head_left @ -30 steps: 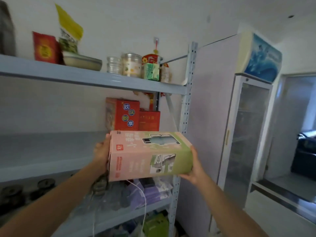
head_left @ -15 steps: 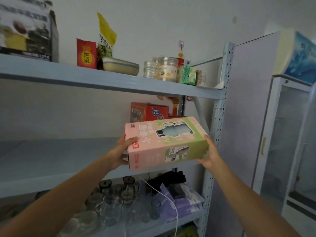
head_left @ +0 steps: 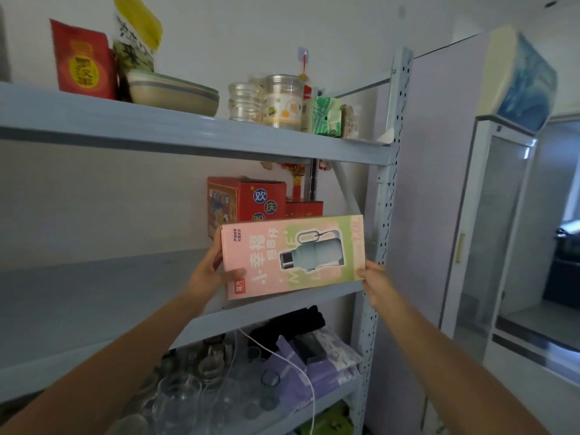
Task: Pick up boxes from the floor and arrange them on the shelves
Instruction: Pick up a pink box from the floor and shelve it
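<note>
The person holds a pink and green box (head_left: 292,257) at the front right of the middle shelf (head_left: 94,296), close to the shelf post (head_left: 387,196). The box is tilted, with its printed face, showing a bottle, turned toward the person. Whether its lower edge rests on the shelf cannot be told.

The left hand (head_left: 208,273) is clamped on the left end of the box, thumb across the printed face. The right hand (head_left: 375,282) touches the lower right corner; its fingers are partly hidden, so whether it grips cannot be told.

Behind the box, a red box (head_left: 248,199) stands upright at the back of the same shelf, with a smaller red box (head_left: 306,208) just beside it on the right.

The top shelf (head_left: 188,130) carries a red packet (head_left: 83,62), a yellow bag (head_left: 136,36), stacked bowls (head_left: 174,94), a clear jar (head_left: 243,102), a lidded jar (head_left: 284,102) with a printed label, and a green packet (head_left: 326,116). The contents of the jars cannot be told.

The lower shelf (head_left: 323,400) holds drinking glasses (head_left: 179,397), purple packets (head_left: 317,362), a dark item, and a white cable (head_left: 295,368).

A glass-door refrigerator (head_left: 489,233) stands to the right of the shelving.
</note>
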